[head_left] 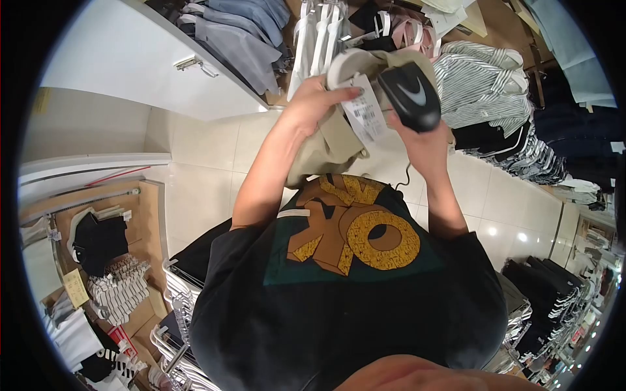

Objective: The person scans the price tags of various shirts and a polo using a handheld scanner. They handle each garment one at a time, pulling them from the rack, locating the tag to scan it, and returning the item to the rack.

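Note:
A beige garment [329, 144] hangs from my left hand [313, 103], which is closed on it near a white tag. The thumb lies on the top of the white paper tag [365, 111], which has a printed barcode. My right hand [422, 144] is wrapped round a black handheld scanner [411, 96] with a grey curved mark on its head. The scanner is just right of the tag, over the garment's right part. A thin dark cable runs down from near my right hand.
A white cabinet door [150, 58] with a metal latch stands at the upper left. Striped shirts [482, 85] hang at the upper right. Folded clothes [104, 241] fill a wooden shelf on the left. Clothes racks [541, 300] flank my body. Tiled floor [202, 146] shows ahead.

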`<action>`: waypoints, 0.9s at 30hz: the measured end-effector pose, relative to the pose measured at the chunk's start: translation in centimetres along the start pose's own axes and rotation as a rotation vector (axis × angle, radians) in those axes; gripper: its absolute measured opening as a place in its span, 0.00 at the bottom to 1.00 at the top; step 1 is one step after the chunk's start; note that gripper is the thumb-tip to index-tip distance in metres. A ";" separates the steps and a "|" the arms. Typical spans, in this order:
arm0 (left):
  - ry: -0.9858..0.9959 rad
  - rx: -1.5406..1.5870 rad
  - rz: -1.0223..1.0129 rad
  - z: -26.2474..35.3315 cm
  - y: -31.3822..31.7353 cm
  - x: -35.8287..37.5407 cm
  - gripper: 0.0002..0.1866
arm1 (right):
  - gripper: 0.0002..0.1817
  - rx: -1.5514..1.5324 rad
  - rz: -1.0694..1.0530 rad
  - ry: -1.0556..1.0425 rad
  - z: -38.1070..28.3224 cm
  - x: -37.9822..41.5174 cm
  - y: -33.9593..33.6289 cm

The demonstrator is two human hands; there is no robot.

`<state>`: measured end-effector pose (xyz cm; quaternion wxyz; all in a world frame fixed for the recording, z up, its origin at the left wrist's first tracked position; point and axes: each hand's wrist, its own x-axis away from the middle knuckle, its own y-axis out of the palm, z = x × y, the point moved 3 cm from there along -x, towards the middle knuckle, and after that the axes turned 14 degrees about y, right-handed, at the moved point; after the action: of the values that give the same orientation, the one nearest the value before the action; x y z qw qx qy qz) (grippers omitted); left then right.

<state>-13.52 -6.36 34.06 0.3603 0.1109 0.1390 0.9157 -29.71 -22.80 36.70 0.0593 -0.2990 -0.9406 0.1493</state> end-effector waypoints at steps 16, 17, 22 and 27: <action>0.357 -0.152 0.248 -0.8 -1.1 -1.4 0.20 | 0.14 0.206 -0.115 0.204 2.4 2.5 -0.3; 0.358 -0.160 0.251 -0.8 -1.1 -1.3 0.20 | 0.14 0.221 -0.145 0.228 2.4 2.5 -0.2; 0.370 -0.210 0.272 -1.2 -1.2 -0.9 0.19 | 0.14 0.180 -0.168 0.160 3.1 2.7 0.3; 0.397 -0.220 0.290 -1.0 -1.1 -0.6 0.18 | 0.14 0.199 -0.185 0.184 2.7 2.8 0.4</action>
<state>-12.71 -6.16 32.70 0.2009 -0.0920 0.0893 0.9712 -32.31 -21.53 34.09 0.1879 -0.2161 -0.9353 0.2078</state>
